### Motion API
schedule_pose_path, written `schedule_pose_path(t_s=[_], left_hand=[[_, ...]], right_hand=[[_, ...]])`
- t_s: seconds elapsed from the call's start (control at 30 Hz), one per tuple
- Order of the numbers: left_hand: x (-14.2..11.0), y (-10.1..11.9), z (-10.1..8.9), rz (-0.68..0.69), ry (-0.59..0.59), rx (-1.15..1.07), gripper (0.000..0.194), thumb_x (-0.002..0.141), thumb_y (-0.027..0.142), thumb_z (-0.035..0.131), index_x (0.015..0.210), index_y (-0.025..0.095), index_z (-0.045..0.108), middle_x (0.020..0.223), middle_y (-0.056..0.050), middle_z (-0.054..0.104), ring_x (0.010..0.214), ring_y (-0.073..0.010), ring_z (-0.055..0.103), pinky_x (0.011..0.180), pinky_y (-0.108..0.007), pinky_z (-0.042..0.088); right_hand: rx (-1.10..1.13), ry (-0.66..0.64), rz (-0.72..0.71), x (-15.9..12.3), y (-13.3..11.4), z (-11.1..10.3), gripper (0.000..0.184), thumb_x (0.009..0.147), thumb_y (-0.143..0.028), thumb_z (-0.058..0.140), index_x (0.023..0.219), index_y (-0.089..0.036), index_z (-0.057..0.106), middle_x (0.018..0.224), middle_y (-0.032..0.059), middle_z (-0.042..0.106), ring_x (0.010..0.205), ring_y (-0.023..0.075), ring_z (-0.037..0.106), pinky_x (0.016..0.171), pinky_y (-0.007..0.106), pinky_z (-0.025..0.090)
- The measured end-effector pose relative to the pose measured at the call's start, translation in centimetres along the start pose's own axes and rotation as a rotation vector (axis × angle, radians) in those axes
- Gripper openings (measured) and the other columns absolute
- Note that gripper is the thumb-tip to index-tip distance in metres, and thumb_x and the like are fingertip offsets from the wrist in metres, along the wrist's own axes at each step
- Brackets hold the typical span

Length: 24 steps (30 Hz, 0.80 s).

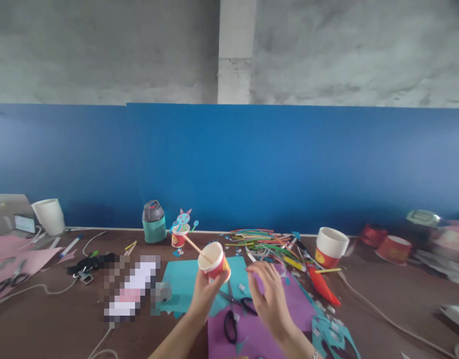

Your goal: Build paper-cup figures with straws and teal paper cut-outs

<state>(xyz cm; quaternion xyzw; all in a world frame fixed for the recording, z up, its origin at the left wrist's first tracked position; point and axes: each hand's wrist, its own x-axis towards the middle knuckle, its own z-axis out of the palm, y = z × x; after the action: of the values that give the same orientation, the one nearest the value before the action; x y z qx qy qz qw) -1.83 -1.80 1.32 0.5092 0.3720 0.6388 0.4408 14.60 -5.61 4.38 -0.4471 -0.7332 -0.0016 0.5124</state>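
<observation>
Above the near middle of the brown table (pixel 46 319), the left hand (pixel 204 294) is gripping a red paper cup (pixel 215 260) with its fingers wrapped round the base, a thin wooden stick (pixel 194 245) poking out of its mouth toward the far left. Just to the right, the right hand (pixel 269 295) is hovering with fingers spread and holding nothing, over the purple sheet (pixel 285 311) and black-handled scissors (pixel 234 311). Farther off, a heap of coloured strips (pixel 264 240) is lying beside another cup (pixel 329 247).

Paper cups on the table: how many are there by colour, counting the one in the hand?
Red and white paper cups: 4, namely the cup with a stick in the left hand, the cup with the bunny figure, the cup right of the strips and the cup at far right.
Plain white cup: 1.
Total: 5.
</observation>
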Motion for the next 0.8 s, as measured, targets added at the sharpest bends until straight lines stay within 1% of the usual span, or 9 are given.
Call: schedule_pose_path(t_s=[0.1, 0.23, 0.37, 0.47, 0.53, 0.6, 0.67, 0.73, 0.8], left_hand=[[-0.3, 0.6, 0.1, -0.128, -0.030, -0.204, 0.044, 0.070, 0.041, 0.073, 0.102, 0.013, 0.062, 0.092, -0.009, 0.070, 0.084, -0.0221, 0.065, 0.079, -0.035, 0.051], [-0.8, 0.7, 0.4, -0.226, -0.048, -0.343, 0.039, 0.067, 0.039, 0.078, 0.092, 0.012, 0.066, 0.084, -0.007, 0.070, 0.079, -0.0203, 0.066, 0.075, -0.032, 0.052], [0.5, 0.9, -0.4, -0.259, 0.101, -0.459, 0.040, 0.067, 0.041, 0.078, 0.095, 0.015, 0.065, 0.092, -0.007, 0.070, 0.084, -0.0203, 0.068, 0.077, -0.032, 0.055], [1.8, 1.3, -1.8, -0.251, 0.276, -0.566, 0.035, 0.072, 0.032, 0.075, 0.100, 0.016, 0.062, 0.095, -0.007, 0.071, 0.090, -0.0213, 0.069, 0.082, -0.035, 0.056], [2.3, 1.5, -2.4, -0.271, 0.310, -0.588, 0.027, 0.077, 0.026, 0.071, 0.101, 0.016, 0.061, 0.094, -0.007, 0.071, 0.089, -0.0213, 0.070, 0.083, -0.035, 0.057], [2.2, 1.6, -2.7, -0.302, 0.294, -0.602, 0.023, 0.082, 0.022, 0.066, 0.103, 0.015, 0.061, 0.094, -0.007, 0.072, 0.089, -0.0211, 0.070, 0.081, -0.034, 0.058], [1.8, 1.6, -2.6, -0.343, 0.265, -0.612, 0.022, 0.084, 0.021, 0.063, 0.105, 0.015, 0.061, 0.095, -0.008, 0.072, 0.089, -0.0213, 0.071, 0.080, -0.031, 0.058], [1.5, 1.4, -2.3, -0.387, 0.247, -0.618, 0.021, 0.086, 0.021, 0.061, 0.105, 0.014, 0.062, 0.095, -0.009, 0.073, 0.089, -0.0218, 0.071, 0.078, -0.029, 0.058], [1.3, 1.3, -2.2, -0.412, 0.240, -0.622, 0.021, 0.087, 0.020, 0.059, 0.106, 0.013, 0.061, 0.094, -0.009, 0.073, 0.089, -0.0220, 0.071, 0.077, -0.029, 0.059]], right_hand=[[-0.058, -0.188, 0.056, -0.2, 0.3, 1.5, 0.011, 0.086, -0.023, 0.053, 0.089, -0.021, 0.064, 0.090, 0.0074, 0.068, 0.085, 0.0242, 0.061, 0.073, 0.036, 0.044], [-0.152, -0.394, 0.072, -0.4, -0.4, 2.0, 0.025, 0.089, -0.020, 0.047, 0.070, -0.021, 0.063, 0.071, 0.0030, 0.068, 0.072, 0.0206, 0.062, 0.067, 0.031, 0.039], [-0.264, -0.503, 0.036, -0.7, 0.2, 1.5, 0.030, 0.087, -0.015, 0.049, 0.059, -0.020, 0.059, 0.064, 0.0014, 0.067, 0.068, 0.0189, 0.062, 0.066, 0.030, 0.036], [-0.245, -0.566, 0.078, -0.8, 1.0, 1.2, 0.029, 0.085, -0.015, 0.048, 0.060, -0.020, 0.062, 0.065, 0.0025, 0.068, 0.070, 0.0191, 0.062, 0.068, 0.030, 0.038], [-0.130, -0.509, 0.148, 0.0, 0.3, 0.7, 0.021, 0.086, -0.024, 0.050, 0.076, -0.020, 0.068, 0.080, 0.0056, 0.070, 0.081, 0.0215, 0.063, 0.075, 0.033, 0.041], [0.046, -0.371, 0.206, 1.6, -1.7, -0.2, 0.024, 0.085, -0.036, 0.054, 0.094, -0.019, 0.068, 0.095, 0.0095, 0.068, 0.091, 0.0240, 0.061, 0.082, 0.036, 0.043], [0.287, -0.253, 0.253, 2.8, -4.4, -1.4, 0.028, 0.089, -0.041, 0.049, 0.085, -0.019, 0.067, 0.089, 0.0084, 0.067, 0.085, 0.0214, 0.060, 0.079, 0.034, 0.046], [0.607, -0.377, 0.300, 2.0, -6.4, -2.0, 0.029, 0.089, -0.044, 0.051, 0.080, -0.021, 0.066, 0.082, 0.0048, 0.064, 0.076, 0.0174, 0.060, 0.071, 0.030, 0.048], [0.880, -0.556, 0.254, -2.2, -6.8, -1.4, 0.023, 0.085, -0.045, 0.059, 0.088, -0.024, 0.067, 0.088, 0.0038, 0.065, 0.076, 0.0158, 0.061, 0.073, 0.030, 0.049]])
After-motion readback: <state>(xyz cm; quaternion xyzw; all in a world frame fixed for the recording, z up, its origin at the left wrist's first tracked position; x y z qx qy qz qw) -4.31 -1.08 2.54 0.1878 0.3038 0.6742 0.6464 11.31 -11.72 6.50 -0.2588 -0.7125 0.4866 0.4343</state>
